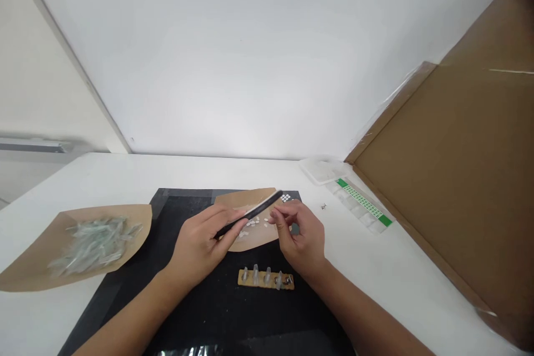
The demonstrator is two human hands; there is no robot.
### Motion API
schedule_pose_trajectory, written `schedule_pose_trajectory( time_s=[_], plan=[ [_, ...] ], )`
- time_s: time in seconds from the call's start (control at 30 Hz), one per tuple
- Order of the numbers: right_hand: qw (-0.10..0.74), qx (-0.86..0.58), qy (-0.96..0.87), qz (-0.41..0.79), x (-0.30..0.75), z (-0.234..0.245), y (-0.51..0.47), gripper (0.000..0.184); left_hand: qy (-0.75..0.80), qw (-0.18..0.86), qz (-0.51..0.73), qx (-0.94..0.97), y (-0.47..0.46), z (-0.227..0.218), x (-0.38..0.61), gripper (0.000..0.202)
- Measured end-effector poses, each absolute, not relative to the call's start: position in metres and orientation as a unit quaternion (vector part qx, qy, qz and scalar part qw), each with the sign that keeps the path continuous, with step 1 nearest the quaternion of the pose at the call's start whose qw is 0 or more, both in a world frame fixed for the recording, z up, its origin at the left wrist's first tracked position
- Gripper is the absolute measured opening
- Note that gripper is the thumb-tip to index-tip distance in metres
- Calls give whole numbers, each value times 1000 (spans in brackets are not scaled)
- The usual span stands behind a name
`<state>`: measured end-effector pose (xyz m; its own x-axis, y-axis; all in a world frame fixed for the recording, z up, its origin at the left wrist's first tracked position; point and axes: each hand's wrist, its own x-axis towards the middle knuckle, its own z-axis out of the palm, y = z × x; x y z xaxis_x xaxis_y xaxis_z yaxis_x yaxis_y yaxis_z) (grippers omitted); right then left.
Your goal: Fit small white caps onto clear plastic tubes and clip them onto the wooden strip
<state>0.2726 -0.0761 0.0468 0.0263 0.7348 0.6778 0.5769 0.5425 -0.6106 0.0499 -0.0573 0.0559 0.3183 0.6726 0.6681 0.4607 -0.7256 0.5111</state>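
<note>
My left hand [204, 231] is closed around a slim, slightly curved black strip [262, 204] with a pale upper edge. The strip slants up to the right above a sheet of brown paper [233, 198]. On that paper lie several small white pieces [252, 223]. Thumb and forefinger of my right hand [301, 232] are pinched together at the paper's right side, apart from the strip; whatever they hold is too small to make out. Below the hands a narrow yellowish holder [249, 283] carries several upright translucent pieces [267, 275].
A black mat [200, 311] lies under the hands. At left, brown paper [37, 258] bears a heap of clear plastic pieces [98, 245]. White dots [286, 198] sit behind my right hand. A green-and-white strip [362, 203] lies right, near a cardboard panel [450, 178]. A white wall rises behind.
</note>
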Motion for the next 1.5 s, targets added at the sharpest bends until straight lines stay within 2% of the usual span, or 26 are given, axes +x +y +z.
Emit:
schedule_pose_trajectory(
  time_s=[0.2, 0.57, 0.83, 1.03, 1.5],
  plan=[
    [483, -482, -731, 12, 273, 41, -73, 6, 399, 148, 462, 778, -61, 52, 55, 12],
    [437, -501, -747, -12, 274, 42, -73, 5, 431, 180, 451, 760, -70, 54, 62, 14],
    [383, -531, -752, -80, 266, 38, -76, 12, 416, 180, 459, 764, -65, 46, 61, 10],
    [345, -486, -791, -135, 253, 34, -80, 20, 372, 141, 492, 774, -65, 43, 63, 12],
    [370, -530, -750, -139, 253, 45, -68, 25, 407, 177, 504, 741, -66, 50, 63, 20]
  ],
)
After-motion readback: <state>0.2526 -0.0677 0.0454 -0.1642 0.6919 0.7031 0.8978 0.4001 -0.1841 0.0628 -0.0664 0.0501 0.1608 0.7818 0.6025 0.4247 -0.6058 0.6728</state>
